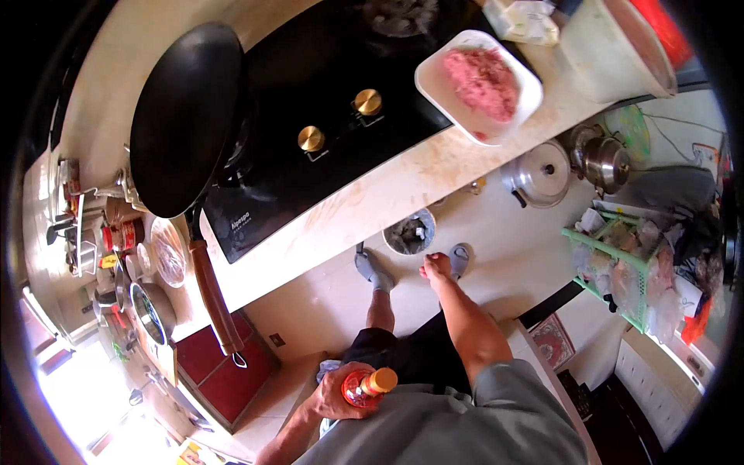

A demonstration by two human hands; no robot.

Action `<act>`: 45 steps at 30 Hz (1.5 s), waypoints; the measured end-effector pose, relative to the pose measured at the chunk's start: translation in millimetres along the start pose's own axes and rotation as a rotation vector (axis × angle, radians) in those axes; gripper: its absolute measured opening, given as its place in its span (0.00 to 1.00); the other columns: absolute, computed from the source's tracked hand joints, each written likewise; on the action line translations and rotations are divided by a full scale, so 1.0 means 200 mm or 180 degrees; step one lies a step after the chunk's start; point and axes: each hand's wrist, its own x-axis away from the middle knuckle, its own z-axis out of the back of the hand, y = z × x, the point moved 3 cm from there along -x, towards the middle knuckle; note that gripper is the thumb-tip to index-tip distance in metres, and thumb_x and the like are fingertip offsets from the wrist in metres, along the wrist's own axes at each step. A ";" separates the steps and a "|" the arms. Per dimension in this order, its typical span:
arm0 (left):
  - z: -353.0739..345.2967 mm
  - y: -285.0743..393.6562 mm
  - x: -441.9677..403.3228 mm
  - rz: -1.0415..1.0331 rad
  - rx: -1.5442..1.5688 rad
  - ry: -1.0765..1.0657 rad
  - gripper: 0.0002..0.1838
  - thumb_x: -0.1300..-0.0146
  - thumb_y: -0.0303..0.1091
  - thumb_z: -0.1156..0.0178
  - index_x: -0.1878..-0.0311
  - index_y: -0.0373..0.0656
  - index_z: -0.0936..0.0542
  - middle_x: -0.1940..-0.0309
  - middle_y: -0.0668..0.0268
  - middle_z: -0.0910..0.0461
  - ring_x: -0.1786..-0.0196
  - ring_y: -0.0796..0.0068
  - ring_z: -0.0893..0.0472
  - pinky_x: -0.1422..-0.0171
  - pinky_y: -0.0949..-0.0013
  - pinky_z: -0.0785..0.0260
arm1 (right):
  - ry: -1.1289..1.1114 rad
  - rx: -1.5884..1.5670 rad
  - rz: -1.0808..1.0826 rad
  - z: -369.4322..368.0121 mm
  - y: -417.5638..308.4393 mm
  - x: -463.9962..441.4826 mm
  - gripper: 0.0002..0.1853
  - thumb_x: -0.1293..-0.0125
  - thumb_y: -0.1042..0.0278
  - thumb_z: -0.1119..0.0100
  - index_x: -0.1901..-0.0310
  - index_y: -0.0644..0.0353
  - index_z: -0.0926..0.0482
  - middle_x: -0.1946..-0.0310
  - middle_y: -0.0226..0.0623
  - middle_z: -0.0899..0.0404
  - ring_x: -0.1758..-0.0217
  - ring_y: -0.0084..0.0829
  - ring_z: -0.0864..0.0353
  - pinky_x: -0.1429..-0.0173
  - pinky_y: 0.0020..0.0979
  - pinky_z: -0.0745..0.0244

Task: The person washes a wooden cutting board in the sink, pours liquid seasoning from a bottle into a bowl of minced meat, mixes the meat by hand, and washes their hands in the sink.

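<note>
Close to my body, my left hand (339, 394) is wrapped around a bottle (359, 390) with a red label and a gold-orange cap (383, 380). The cap is on and the bottle leans to the right. My right hand (435, 266) reaches forward, low over the floor, beside the rim of a waste bin (409, 232) with a grey liner. Its fingers are curled closed; whatever may be in them is too small or hidden to tell. On the counter, a white tray (497, 133) holds pink minced meat (482, 84).
A black wok (186, 116) with a wooden handle (214, 298) rests on the stove's left; the handle juts past the counter edge. Brass knobs (311, 139) sit on the black stove (271, 186). Lidded pots (540, 172) and a green rack (612, 271) stand at right.
</note>
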 end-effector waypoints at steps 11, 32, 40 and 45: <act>0.18 -0.15 0.10 0.0018 -0.0142 0.0936 0.38 0.62 0.40 0.18 0.45 0.39 0.23 0.52 0.58 0.16 0.52 0.65 0.15 0.41 0.62 0.23 | -0.0222 0.1183 0.0253 -0.13 0.02 -0.27 0.12 0.34 0.61 0.39 0.59 0.61 0.18 0.74 0.40 0.17 0.74 0.37 0.16 0.63 0.41 0.18; 0.04 0.69 0.16 -0.1821 -0.1804 0.1874 0.36 0.66 0.39 0.21 0.49 0.42 0.22 0.59 0.62 0.16 0.57 0.58 0.16 0.50 0.58 0.25 | -0.2650 0.2438 0.5635 0.66 -1.34 2.58 0.19 0.52 0.69 0.20 0.63 0.58 0.24 0.65 0.34 0.26 0.68 0.31 0.22 0.67 0.32 0.24; -0.06 0.79 0.18 -0.1975 -0.1207 0.1741 0.35 0.66 0.40 0.21 0.50 0.42 0.21 0.62 0.60 0.15 0.60 0.57 0.15 0.52 0.58 0.23 | -0.1998 0.1960 0.6762 0.63 -1.30 2.72 0.20 0.51 0.69 0.23 0.76 0.55 0.33 0.78 0.30 0.33 0.80 0.27 0.30 0.78 0.28 0.34; -0.03 0.85 0.22 -0.2043 -0.1375 0.1805 0.34 0.65 0.40 0.22 0.51 0.43 0.21 0.62 0.62 0.15 0.59 0.58 0.15 0.52 0.59 0.22 | -0.2160 0.2168 0.6693 0.63 -1.34 2.79 0.23 0.52 0.68 0.22 0.78 0.54 0.35 0.79 0.31 0.34 0.81 0.29 0.31 0.78 0.29 0.35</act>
